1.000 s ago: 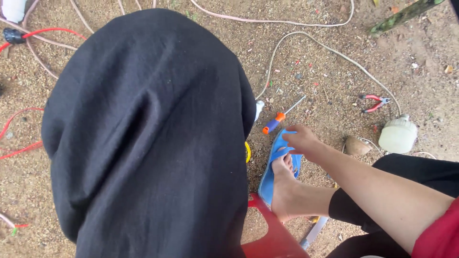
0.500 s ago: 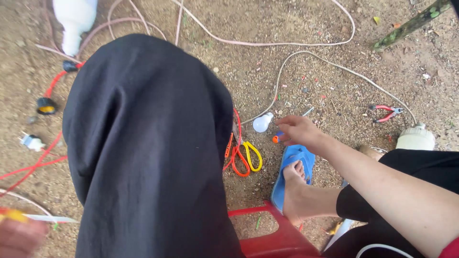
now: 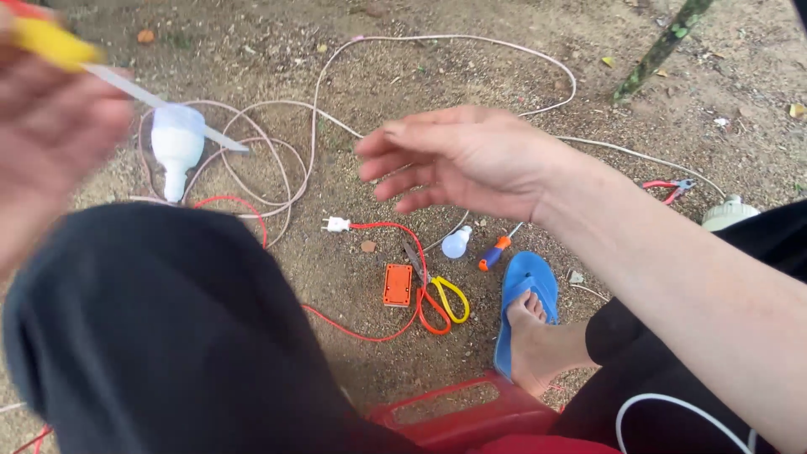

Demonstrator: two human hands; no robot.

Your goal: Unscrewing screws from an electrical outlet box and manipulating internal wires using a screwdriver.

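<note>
My left hand [image 3: 50, 126] is blurred at the upper left, closed around a yellow-handled screwdriver [image 3: 101, 71] whose metal shaft points right, over a large white bulb [image 3: 176, 147]. In mid-air at the centre hovers my right hand [image 3: 462, 160], fingers spread and pointing left, holding nothing. Below it on the dirt lie a small white bulb [image 3: 456, 244], an orange-and-blue screwdriver [image 3: 496, 252], scissors [image 3: 437, 298] with orange and yellow handles, a small orange box [image 3: 398, 284] and a white plug [image 3: 336, 224] on a red wire [image 3: 353, 332].
A pale cable [image 3: 420, 42] loops over the ground. My black-trousered knee [image 3: 168, 336] fills the lower left. A foot in a blue flip-flop [image 3: 525, 294] rests by a red plastic stool [image 3: 471, 416]. Red pliers [image 3: 668, 187] and a white object [image 3: 727, 212] lie right.
My right hand rose from the ground by the orange-and-blue screwdriver into mid-air. My left hand came up with the yellow screwdriver. The view shifted, uncovering the scissors, box and plug.
</note>
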